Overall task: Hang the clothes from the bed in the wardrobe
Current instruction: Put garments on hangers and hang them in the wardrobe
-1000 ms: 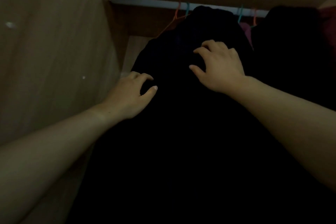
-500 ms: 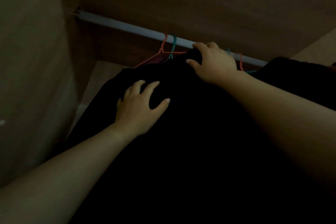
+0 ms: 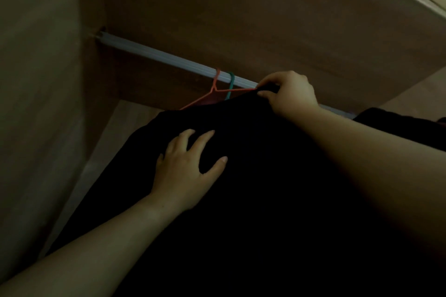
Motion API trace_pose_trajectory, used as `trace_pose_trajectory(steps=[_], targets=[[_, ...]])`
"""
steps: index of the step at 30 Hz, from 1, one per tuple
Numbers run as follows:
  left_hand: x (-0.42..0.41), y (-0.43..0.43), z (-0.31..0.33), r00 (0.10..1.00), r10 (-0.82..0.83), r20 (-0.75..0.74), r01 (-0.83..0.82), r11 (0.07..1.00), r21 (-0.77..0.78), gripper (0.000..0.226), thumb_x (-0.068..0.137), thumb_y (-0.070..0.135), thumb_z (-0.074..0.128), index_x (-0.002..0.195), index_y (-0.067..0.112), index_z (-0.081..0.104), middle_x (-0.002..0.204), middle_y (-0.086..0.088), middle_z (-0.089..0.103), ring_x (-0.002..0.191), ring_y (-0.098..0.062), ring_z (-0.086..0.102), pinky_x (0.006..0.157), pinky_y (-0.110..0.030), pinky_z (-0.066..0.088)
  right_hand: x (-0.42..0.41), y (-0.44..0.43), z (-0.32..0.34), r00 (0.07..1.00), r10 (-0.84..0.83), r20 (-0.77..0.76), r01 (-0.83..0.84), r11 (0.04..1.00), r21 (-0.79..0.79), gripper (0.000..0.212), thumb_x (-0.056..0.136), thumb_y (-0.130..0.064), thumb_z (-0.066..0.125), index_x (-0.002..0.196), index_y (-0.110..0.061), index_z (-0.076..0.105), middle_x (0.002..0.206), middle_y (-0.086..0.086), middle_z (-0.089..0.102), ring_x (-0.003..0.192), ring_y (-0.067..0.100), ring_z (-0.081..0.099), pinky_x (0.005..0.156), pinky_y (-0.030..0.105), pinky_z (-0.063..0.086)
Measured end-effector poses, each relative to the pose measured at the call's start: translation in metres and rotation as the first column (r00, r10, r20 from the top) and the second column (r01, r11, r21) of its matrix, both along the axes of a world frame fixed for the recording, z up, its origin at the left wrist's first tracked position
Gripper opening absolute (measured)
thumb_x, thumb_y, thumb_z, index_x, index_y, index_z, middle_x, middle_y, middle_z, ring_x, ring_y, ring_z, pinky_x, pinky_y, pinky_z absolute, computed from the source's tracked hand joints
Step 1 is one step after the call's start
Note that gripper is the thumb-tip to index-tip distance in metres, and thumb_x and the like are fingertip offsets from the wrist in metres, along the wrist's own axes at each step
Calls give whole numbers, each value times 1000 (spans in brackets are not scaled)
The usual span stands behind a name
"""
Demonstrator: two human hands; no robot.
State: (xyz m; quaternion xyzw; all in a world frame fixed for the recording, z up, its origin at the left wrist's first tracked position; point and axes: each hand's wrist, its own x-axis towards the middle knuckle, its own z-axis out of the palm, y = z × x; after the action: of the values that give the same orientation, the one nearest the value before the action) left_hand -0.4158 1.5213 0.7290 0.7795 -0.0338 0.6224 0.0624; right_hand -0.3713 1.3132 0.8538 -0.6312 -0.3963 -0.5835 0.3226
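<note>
Black garment (image 3: 265, 188): was inside the wardrobe (image 3: 36, 103), its top edge raised close under the pale rail (image 3: 156, 54) and just beside an orange hanger (image 3: 213, 91) and a green hanger (image 3: 231, 85), both hooked over that rail. Left hand (image 3: 185, 169): fingers were spread, laid flat on the garment's front. Right hand (image 3: 289, 96): fingers were curled, pinching the garment's top edge by the rail; whether it also held a hanger could not be told.

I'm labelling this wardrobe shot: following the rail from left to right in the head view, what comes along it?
Wardrobe side wall → bare rail → orange hanger → green hanger → right hand, pinching the black garment at its top edge.
</note>
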Motion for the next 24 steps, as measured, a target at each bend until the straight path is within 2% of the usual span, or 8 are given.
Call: trace_pose_trajectory(steps=[6,11,15,17,21,24], targets=[[-29,-11,43,998,60,18,-61,996,62,62,87,65,37,143,42,26,151,0,19,139,-24,18,111,-51,24,-19,-9,20,996,81,-34,-73,979,190,9,89,-29,62,93,-37,64,110,-7,61,101,17,57,77,31,49],[-36,-6,34,991,130,30,-132,988,80,59,88,61,39,143,42,28,152,0,21,139,-23,19,111,-42,23,-12,-1,11,994,109,-26,-103,979,177,10,90,-31,59,96,-38,63,112,-7,60,102,18,57,79,35,52],[-42,-9,24,986,162,44,-164,985,48,71,76,71,32,142,45,26,153,1,18,140,-22,16,112,-51,22,-16,-3,-4,981,194,19,-195,973,125,17,92,-30,55,106,-38,61,116,-9,58,104,14,56,84,37,52],[-46,-12,9,984,171,53,-172,985,31,74,72,71,31,141,47,26,152,4,19,139,-21,17,112,-51,23,-12,-3,-21,974,225,21,-226,967,114,16,91,-31,57,104,-39,61,117,-11,59,104,12,56,85,36,51],[-50,-12,-58,990,137,30,-138,990,21,76,67,78,27,139,53,24,149,11,22,138,-12,17,111,-46,24,12,2,-79,971,238,-1,-237,965,115,12,87,-33,61,97,-40,64,107,-17,62,99,5,55,78,25,43],[-56,-12,-112,966,244,88,-249,968,40,67,76,73,21,139,50,27,148,11,26,138,-9,16,109,-53,22,22,3,-135,966,259,-9,-256,961,106,11,85,-32,65,93,-38,68,97,-18,65,99,5,58,82,22,40]])
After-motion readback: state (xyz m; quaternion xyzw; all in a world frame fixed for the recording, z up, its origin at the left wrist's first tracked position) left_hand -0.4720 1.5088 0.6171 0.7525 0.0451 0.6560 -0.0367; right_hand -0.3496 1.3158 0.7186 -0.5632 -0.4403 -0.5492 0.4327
